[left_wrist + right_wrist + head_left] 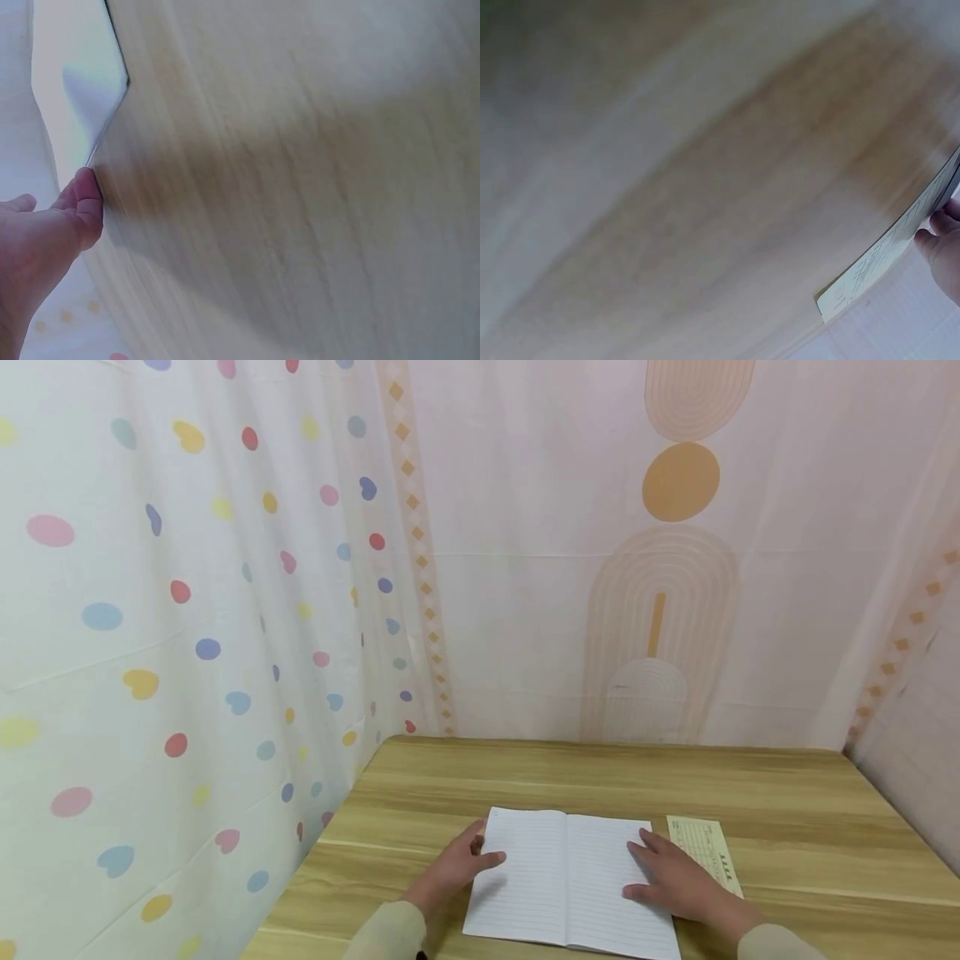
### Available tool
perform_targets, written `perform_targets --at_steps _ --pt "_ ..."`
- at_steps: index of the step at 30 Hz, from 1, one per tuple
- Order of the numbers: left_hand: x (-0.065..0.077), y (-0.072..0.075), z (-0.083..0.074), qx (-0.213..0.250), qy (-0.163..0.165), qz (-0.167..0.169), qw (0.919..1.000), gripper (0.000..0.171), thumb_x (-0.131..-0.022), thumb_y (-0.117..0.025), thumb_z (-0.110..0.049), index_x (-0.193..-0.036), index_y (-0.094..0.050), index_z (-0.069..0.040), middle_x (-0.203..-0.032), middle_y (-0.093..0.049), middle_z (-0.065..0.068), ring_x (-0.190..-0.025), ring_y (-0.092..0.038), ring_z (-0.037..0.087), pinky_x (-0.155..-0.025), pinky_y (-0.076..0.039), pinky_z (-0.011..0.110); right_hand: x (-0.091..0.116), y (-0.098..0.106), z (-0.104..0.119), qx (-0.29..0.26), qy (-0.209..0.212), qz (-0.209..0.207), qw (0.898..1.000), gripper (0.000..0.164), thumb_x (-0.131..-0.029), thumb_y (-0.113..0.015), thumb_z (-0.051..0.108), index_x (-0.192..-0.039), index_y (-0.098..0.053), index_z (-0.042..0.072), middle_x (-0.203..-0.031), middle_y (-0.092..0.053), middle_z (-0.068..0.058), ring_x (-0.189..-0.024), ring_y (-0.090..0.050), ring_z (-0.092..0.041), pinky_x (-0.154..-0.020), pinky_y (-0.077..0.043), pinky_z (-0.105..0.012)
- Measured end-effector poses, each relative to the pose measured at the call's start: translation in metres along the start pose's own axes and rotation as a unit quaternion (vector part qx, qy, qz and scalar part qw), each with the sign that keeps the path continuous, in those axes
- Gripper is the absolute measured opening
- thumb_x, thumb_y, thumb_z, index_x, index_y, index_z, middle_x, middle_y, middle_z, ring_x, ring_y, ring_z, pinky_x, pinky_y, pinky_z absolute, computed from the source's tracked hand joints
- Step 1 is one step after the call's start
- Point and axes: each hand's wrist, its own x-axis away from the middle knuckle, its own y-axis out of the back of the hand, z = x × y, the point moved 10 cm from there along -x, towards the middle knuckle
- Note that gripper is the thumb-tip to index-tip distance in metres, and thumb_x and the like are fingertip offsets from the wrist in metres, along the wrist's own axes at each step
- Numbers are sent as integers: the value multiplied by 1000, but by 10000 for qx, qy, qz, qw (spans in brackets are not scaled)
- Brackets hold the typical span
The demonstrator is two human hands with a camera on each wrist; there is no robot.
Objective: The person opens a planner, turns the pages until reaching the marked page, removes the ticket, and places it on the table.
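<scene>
An open notebook [536,881] with blank ruled pages lies flat on the wooden table, its fold running up the middle. At its left edge is my left hand [459,864], the thumb stretched over the left page and the other fingers by the edge. The left wrist view shows those fingertips against the rim of the notebook [94,82], thumb apart. My right hand [671,872] rests on the right page near its outer edge, fingers spread and relaxed. Just beyond that hand lies a pale yellow printed card [705,847], partly covered by the hand; the right wrist view shows the card too.
The wood-grained table [525,768] reaches back to a patterned curtain [517,635]. On the left hangs a white curtain [225,760] with coloured dots and hearts. A pale wall [926,735] borders the table's right side.
</scene>
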Motion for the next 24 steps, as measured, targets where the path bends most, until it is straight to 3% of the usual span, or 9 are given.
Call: perform_targets --at_steps 4,10,14,19,24 --pt "-2 -1 3 263 236 28 9994 87 -95 -69 -32 -153 -19 8 -144 -36 40 -135 -34 53 -107 -32 62 -1 -1 -2 26 -37 21 10000 78 -86 -71 50 -133 -56 -9 -144 -40 -37 -131 -40 -54 -104 -34 -64" --pt "-7 -5 7 1035 447 14 9936 88 -97 -64 -36 -153 -15 12 -144 -38 38 -129 -43 52 -104 -38 58 0 -3 -4 5 -40 65 10000 77 -88 -70 51 -134 -55 -9 -145 -38 -37 -131 -39 -54 -104 -34 -65" --pt "-9 -11 7 1571 542 -22 9861 87 -97 -63 -37 -153 -16 11 -144 -37 39 -127 -42 54 -104 -35 59 1 -3 -2 -57 -1 72 10000 78 -88 -69 51 -134 -55 -9 -144 -38 -38 -131 -38 -55 -103 -33 -66" --pt "-12 -16 3 1780 478 -1 9829 89 -97 -63 -37 -154 -13 9 -147 -33 37 -134 -35 53 -109 -27 62 1 0 -1 11 40 6 10000 77 -88 -69 51 -134 -55 -9 -144 -39 -38 -130 -39 -55 -103 -34 -65" --pt "-13 -6 4 1962 309 -319 9796 86 -97 -65 -26 -155 -11 7 -145 -39 33 -132 -41 47 -107 -32 60 1 -1 -1 46 -2 23 10000 78 -88 -70 51 -135 -55 -9 -145 -39 -36 -131 -39 -55 -103 -34 -65"
